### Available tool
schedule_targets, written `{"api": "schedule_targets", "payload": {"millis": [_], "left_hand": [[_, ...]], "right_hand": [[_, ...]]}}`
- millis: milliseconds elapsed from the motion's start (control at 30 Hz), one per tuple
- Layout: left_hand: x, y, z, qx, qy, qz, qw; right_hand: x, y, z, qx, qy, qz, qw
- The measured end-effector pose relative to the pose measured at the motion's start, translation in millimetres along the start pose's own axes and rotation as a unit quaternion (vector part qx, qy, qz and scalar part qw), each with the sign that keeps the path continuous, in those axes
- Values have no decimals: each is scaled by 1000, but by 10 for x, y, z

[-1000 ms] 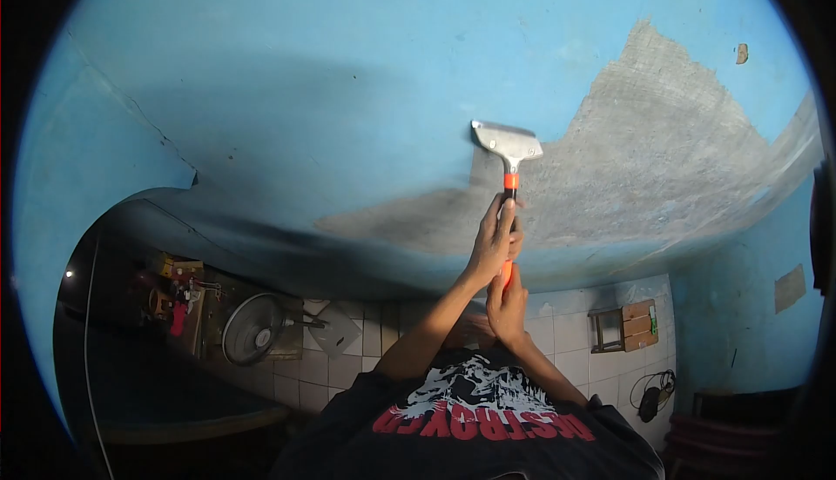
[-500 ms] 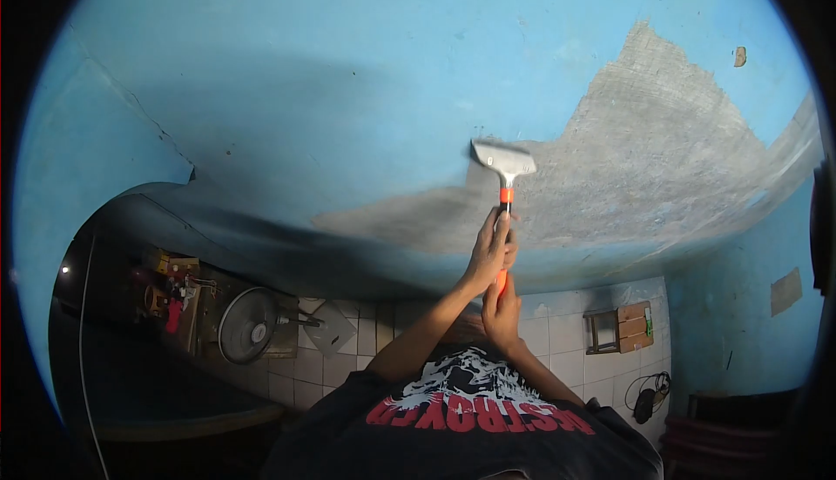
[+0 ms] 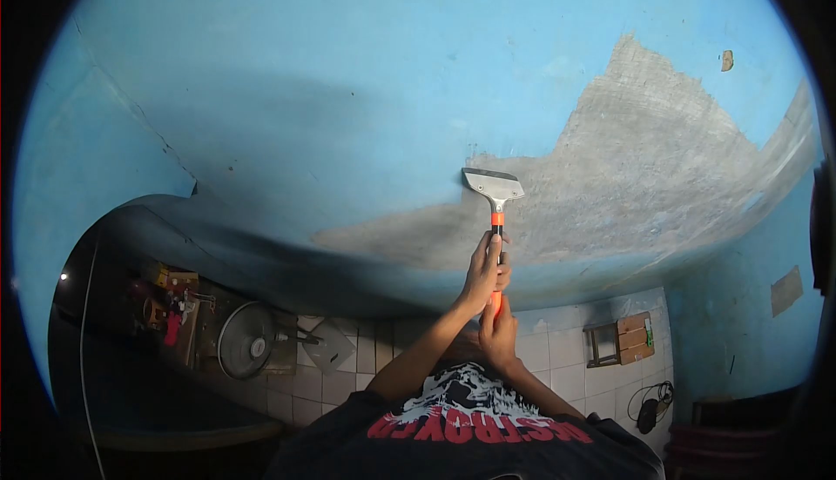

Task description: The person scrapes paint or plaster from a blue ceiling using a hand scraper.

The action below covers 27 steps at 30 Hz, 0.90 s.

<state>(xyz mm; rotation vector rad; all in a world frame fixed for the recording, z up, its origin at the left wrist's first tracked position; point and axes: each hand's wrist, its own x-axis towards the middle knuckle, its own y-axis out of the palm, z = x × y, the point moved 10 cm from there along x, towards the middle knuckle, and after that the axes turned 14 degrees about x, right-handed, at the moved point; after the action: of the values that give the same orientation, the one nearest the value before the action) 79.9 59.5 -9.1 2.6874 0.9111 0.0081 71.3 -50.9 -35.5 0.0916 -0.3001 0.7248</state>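
A long-handled wall scraper with a wide metal head and a black-and-orange handle is in both my hands. Its blade lies at the border between blue paint and a bare grey patch of the wall. My left hand wraps round the upper handle, below the orange collar. Lower down, my right hand closes round the orange end of the handle. Some of the fingers are hidden behind the handle. The blue wall fills the upper view.
At lower left stand a fan and a cluttered shelf beside a dark arched opening. On the tiled floor to the right are a small wooden stool and a dark object with a coiled cable. A crack runs down the left wall.
The view has tilted up slightly, so the wall appears lower. The scraper has come slightly down and left, and a strip of bare grey now shows above its blade. Both hands keep their grip.
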Motion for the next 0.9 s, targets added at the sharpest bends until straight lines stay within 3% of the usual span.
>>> {"api": "schedule_targets", "payload": {"millis": [100, 200, 433, 633, 833, 900], "left_hand": [[-59, 97, -185, -10, -9, 6, 1000], [71, 189, -666, 15, 59, 28, 998], [-10, 49, 226, -16, -9, 15, 1000], [97, 188, -566, 7, 60, 25, 998], [-24, 22, 124, -1, -4, -6, 1000], [-3, 79, -60, -5, -2, -6, 1000]], "right_hand": [[74, -17, 189, 1, 33, -4, 999], [328, 32, 349, 29, 33, 8, 999], [-59, -78, -182, -8, 28, -1, 1000], [314, -18, 313, 9, 28, 11, 1000], [-25, -69, -123, -42, 8, 1, 999], [47, -51, 7, -29, 25, 2, 999]]}}
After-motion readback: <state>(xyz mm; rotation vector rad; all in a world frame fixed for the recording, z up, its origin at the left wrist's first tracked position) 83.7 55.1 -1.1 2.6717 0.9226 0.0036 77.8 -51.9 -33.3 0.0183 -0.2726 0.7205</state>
